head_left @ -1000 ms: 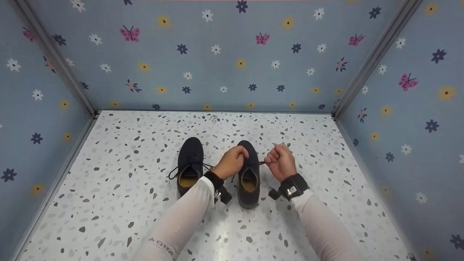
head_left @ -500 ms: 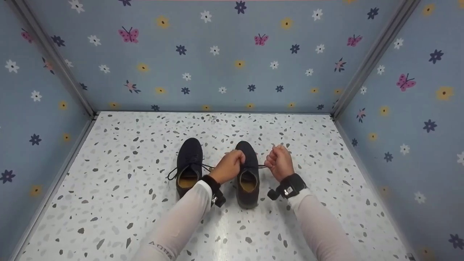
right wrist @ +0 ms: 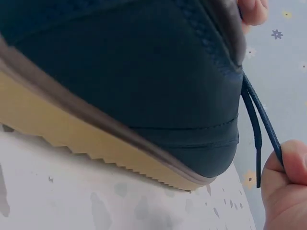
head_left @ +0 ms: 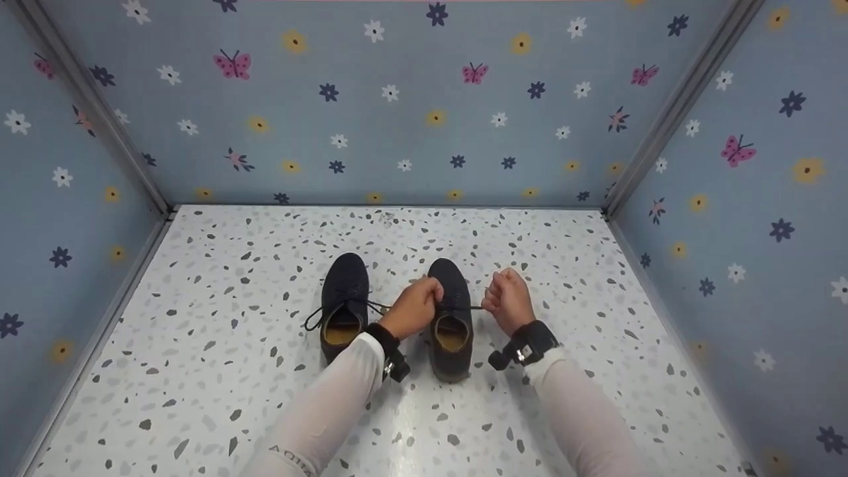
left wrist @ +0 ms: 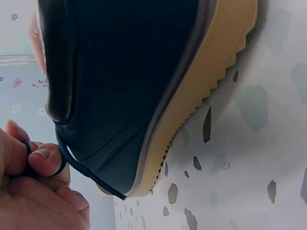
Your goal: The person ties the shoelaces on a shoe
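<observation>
A dark lace-up shoe stands on the floor, its toe pointing away from me. At its left side my left hand grips a shoelace, and in the left wrist view the dark blue lace wraps round the fingers, with its tip hanging loose. My right hand is off the shoe's right side and pinches another stretch of shoelace between thumb and curled fingers. This lace runs straight from the shoe's throat, and a loose end dangles beside it. The knot area is partly hidden by my left hand.
A matching dark shoe stands just left, its laces tied in a bow; my left forearm overlaps its heel. The speckled floor is bounded by flower-patterned panels at the back and both sides.
My left hand has drawn slightly left and nearer, so the gap between the hands has widened a little. The lace at the right hand stays stretched, and both shoes stay in place.
</observation>
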`<state>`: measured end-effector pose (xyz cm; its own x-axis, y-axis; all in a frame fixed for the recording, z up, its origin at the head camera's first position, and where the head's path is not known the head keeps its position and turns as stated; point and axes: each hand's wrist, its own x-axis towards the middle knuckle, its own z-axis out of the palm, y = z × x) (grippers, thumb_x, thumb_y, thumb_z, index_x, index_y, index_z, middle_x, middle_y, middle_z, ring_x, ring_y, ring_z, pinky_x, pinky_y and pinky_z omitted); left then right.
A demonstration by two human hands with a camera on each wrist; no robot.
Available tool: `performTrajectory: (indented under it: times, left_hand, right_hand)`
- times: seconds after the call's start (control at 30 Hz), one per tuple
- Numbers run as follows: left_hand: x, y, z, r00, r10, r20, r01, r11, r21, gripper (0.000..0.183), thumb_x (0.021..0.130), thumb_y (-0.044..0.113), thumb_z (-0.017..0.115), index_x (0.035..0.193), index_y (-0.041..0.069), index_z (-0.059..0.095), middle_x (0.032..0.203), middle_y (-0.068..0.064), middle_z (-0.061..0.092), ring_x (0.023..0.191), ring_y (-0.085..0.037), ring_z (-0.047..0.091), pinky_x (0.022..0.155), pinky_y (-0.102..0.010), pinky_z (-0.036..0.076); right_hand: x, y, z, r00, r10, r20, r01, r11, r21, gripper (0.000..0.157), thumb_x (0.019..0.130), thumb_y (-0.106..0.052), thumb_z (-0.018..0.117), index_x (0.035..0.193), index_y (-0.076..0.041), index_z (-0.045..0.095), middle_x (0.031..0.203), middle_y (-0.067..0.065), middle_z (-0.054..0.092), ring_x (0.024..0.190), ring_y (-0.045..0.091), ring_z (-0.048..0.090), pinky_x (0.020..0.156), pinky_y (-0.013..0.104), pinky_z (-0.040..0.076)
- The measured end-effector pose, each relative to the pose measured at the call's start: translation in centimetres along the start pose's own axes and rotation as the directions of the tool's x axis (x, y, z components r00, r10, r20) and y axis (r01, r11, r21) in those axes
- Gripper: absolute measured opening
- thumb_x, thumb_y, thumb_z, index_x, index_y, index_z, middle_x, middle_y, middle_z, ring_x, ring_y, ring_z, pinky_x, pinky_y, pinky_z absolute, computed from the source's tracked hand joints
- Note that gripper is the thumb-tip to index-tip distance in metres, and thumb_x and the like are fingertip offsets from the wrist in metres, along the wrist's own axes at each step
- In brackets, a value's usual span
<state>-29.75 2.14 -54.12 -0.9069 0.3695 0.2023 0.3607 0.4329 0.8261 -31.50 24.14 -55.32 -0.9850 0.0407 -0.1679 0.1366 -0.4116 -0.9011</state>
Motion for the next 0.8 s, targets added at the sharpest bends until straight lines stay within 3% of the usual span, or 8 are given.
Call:
performTrajectory:
  times: [0.2,0.37,0.5,0.6,0.67,0.7,0.73,0.8]
  left_hand:
    - [0.4,-0.1,-0.2,0.998,-0.058,-0.003,0.058,0.998,-0.035,0.019,0.095,-0.006,0.041,0.09,0.001,0.059,0.093,-0.011,0.059,0.09,-0.021,0.055,0.084,-0.035,0.047]
    - [0.7,0.0,-0.9,0.978,-0.208,0.004,0.204,0.959,-0.194,0.022,0.099,0.0,0.039,0.094,0.003,0.061,0.085,-0.008,0.064,0.079,-0.018,0.06,0.069,-0.027,0.047]
    - [0.7,0.4,-2.0,0.95,-0.308,0.043,0.306,0.899,-0.312,0.024,0.105,0.007,0.039,0.101,0.006,0.062,0.091,-0.009,0.071,0.084,-0.023,0.067,0.054,-0.025,0.043]
    - [0.6,0.8,-2.8,0.954,-0.297,0.046,0.299,0.918,-0.261,0.024,0.106,0.009,0.041,0.108,0.006,0.065,0.102,-0.011,0.073,0.094,-0.025,0.068,0.061,-0.028,0.05]
    - [0.5,1.1,-3.5,0.961,-0.274,0.033,0.276,0.945,-0.175,0.026,0.105,0.01,0.044,0.115,0.004,0.067,0.111,-0.014,0.072,0.102,-0.026,0.066,0.078,-0.035,0.056]
    - [0.4,1.3,-3.8,0.965,-0.261,0.029,0.262,0.957,-0.124,0.028,0.105,0.01,0.044,0.118,0.003,0.067,0.115,-0.015,0.07,0.102,-0.027,0.066,0.087,-0.038,0.055]
    - [0.2,1.5,-4.3,0.968,-0.248,0.028,0.25,0.966,-0.072,0.029,0.104,0.01,0.045,0.122,0.002,0.067,0.119,-0.016,0.069,0.105,-0.028,0.065,0.095,-0.041,0.054]
    - [0.0,1.8,-5.2,0.975,-0.222,0.027,0.222,0.975,0.016,0.033,0.105,0.012,0.046,0.129,0.002,0.065,0.13,-0.019,0.066,0.117,-0.031,0.064,0.107,-0.047,0.049]
  right_hand:
    - [-0.1,-0.1,0.2,1.0,0.014,-0.01,-0.014,0.999,-0.033,0.029,0.11,-0.011,0.041,0.083,-0.016,0.032,0.062,-0.008,0.031,0.053,0.009,0.029,0.051,0.024,0.029]
    - [-0.2,-1.2,0.1,0.999,0.041,0.032,-0.039,0.997,-0.059,0.028,0.11,-0.012,0.043,0.084,-0.015,0.033,0.065,-0.006,0.033,0.057,0.012,0.031,0.057,0.027,0.034]
    - [-0.2,-2.4,-0.2,0.998,0.027,0.065,-0.019,0.993,-0.118,0.024,0.11,-0.01,0.043,0.086,-0.012,0.038,0.073,0.0,0.051,0.067,0.015,0.051,0.071,0.032,0.054]
    - [-0.2,-3.2,-0.6,0.997,-0.006,0.072,0.022,0.972,-0.232,0.021,0.109,-0.008,0.045,0.088,-0.008,0.044,0.086,0.006,0.068,0.081,0.017,0.067,0.084,0.035,0.062]
    - [-0.2,-3.7,-0.8,0.997,-0.02,0.072,0.046,0.924,-0.379,0.021,0.109,-0.011,0.049,0.088,-0.008,0.047,0.096,0.01,0.073,0.089,0.018,0.072,0.089,0.035,0.062]
    - [-0.2,-4.1,-1.0,0.997,-0.028,0.076,0.061,0.877,-0.476,0.021,0.108,-0.014,0.051,0.088,-0.008,0.048,0.099,0.01,0.074,0.092,0.016,0.073,0.09,0.034,0.062]
    - [-0.3,-4.4,-1.2,0.996,-0.034,0.081,0.075,0.808,-0.585,0.021,0.108,-0.018,0.053,0.089,-0.009,0.05,0.101,0.009,0.074,0.093,0.015,0.071,0.091,0.033,0.061]
    - [-0.5,-5.1,-1.6,0.993,-0.04,0.108,0.109,0.63,-0.769,0.021,0.107,-0.026,0.056,0.094,-0.01,0.055,0.104,0.009,0.072,0.095,0.018,0.068,0.09,0.034,0.058]
